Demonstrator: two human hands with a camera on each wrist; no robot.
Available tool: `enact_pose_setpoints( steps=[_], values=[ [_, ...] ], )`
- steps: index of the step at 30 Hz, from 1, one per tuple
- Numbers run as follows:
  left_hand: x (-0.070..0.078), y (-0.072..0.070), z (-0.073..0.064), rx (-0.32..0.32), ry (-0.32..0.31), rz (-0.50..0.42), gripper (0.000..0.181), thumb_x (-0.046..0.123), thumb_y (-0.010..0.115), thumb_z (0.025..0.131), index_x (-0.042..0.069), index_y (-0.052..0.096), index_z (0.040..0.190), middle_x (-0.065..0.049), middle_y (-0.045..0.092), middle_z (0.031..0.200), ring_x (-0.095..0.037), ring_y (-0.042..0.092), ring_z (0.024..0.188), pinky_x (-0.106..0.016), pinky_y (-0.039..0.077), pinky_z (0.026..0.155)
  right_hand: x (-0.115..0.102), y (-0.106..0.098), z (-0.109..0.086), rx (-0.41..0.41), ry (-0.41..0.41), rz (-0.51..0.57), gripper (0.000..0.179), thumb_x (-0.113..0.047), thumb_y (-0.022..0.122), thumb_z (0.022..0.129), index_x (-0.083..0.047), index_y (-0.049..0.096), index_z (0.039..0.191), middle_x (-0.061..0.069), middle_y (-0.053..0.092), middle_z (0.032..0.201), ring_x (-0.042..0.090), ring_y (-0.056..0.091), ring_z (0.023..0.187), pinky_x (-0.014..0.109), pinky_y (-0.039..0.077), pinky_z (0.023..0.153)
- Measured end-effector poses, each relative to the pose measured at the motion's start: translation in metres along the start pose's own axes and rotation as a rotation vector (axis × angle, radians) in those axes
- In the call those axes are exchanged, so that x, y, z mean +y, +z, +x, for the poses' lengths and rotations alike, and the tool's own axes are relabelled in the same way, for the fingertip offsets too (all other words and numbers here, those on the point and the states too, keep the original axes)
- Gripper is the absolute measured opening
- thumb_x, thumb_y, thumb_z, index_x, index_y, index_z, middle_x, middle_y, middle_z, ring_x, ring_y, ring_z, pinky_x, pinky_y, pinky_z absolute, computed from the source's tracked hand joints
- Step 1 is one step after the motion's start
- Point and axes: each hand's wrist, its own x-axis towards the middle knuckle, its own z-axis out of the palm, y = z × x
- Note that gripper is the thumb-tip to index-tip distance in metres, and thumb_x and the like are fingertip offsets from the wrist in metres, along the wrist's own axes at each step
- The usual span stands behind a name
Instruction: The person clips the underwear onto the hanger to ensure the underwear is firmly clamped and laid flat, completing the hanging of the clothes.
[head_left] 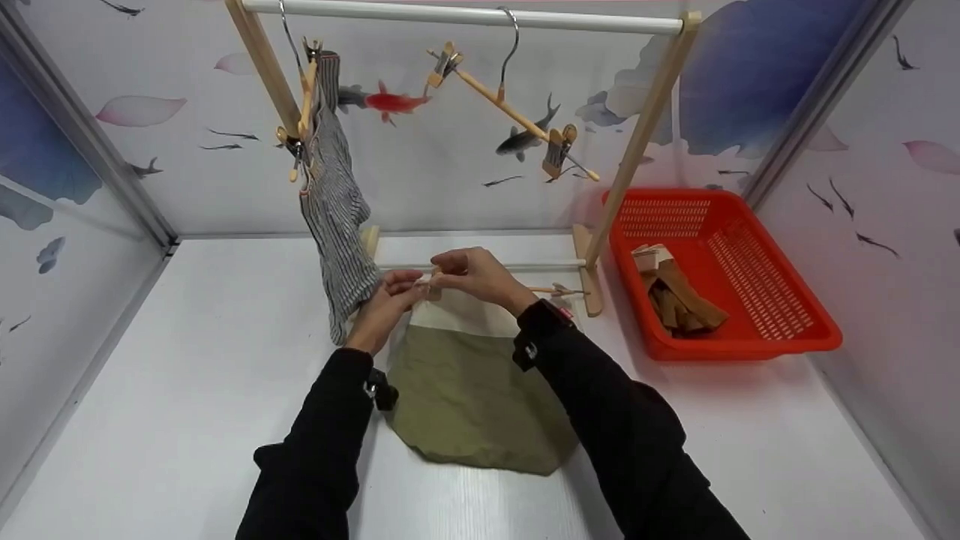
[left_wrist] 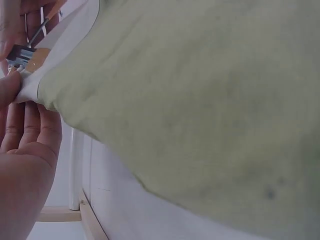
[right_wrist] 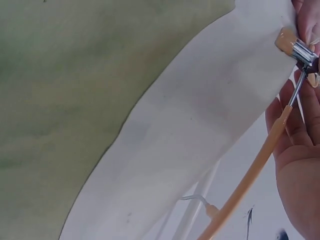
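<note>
The green-and-cream cloth lies on the table, stretching from both hands back toward the person, with its cream band at the far end. What matters most looks to be how the clip meets the band's far left corner: the left hand pinches that corner, and the right hand, just right of it, has its fingers closed around the clip. The hanger runs lengthwise along the cloth's cream edge. The right wrist view shows the clip's wooden pad over the band, which the hands mask from the head; only the head view shows another clip by the cloth's far right corner, its grip unclear.
</note>
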Motion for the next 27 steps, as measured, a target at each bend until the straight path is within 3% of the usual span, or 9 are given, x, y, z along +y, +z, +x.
enact_pose_setpoints(
  steps=[7, 14, 18, 24, 27],
  values=[
    [-0.001, 0.0, 0.005, 0.008, -0.016, 0.022, 0.032, 0.007, 0.067, 0.098, -0.002, 0.058, 0.128, -0.01, 0.063, 0.114, -0.019, 0.058, 0.106, -0.032, 0.046, 0.092, 0.0, 0.0, -0.003, -0.017, 0.053, -0.023, 0.05, -0.023, 0.063, 0.102, -0.003, 0.051, 0.147, 0.013, 0.059, 0.139, 0.023, 0.06, 0.123, 0.026, 0.046, 0.101],
    [0.001, 0.0, 0.008, 0.005, -0.022, 0.086, 0.029, 0.006, 0.06, 0.102, -0.004, 0.058, 0.129, -0.015, 0.06, 0.121, -0.023, 0.056, 0.112, -0.036, 0.044, 0.097, 0.001, 0.0, -0.006, -0.008, 0.02, -0.183, 0.042, -0.014, 0.059, 0.105, 0.002, 0.053, 0.144, 0.018, 0.059, 0.139, 0.03, 0.06, 0.123, 0.037, 0.045, 0.105],
    [-0.003, 0.0, 0.011, 0.023, -0.046, 0.111, 0.028, 0.005, 0.061, 0.101, -0.004, 0.059, 0.127, -0.014, 0.06, 0.118, -0.022, 0.056, 0.109, -0.035, 0.045, 0.095, 0.0, 0.004, -0.007, -0.024, -0.027, -0.261, 0.039, -0.01, 0.056, 0.105, 0.003, 0.054, 0.142, 0.019, 0.058, 0.14, 0.033, 0.058, 0.126, 0.043, 0.046, 0.105],
    [-0.008, 0.002, 0.011, 0.061, -0.05, 0.141, 0.024, 0.0, 0.061, 0.096, -0.005, 0.063, 0.119, -0.012, 0.065, 0.106, -0.02, 0.06, 0.092, -0.031, 0.049, 0.078, -0.005, 0.014, -0.013, -0.073, -0.049, -0.37, 0.038, -0.011, 0.056, 0.106, -0.001, 0.056, 0.142, 0.015, 0.059, 0.14, 0.028, 0.056, 0.128, 0.037, 0.045, 0.105],
    [-0.01, 0.002, 0.009, 0.059, -0.036, 0.206, 0.025, -0.001, 0.062, 0.093, -0.004, 0.064, 0.118, -0.013, 0.066, 0.107, -0.021, 0.062, 0.092, -0.029, 0.049, 0.075, -0.004, 0.018, -0.015, -0.095, -0.054, -0.378, 0.038, -0.01, 0.056, 0.105, 0.0, 0.056, 0.142, 0.016, 0.059, 0.14, 0.028, 0.055, 0.13, 0.038, 0.044, 0.107]
  ],
)
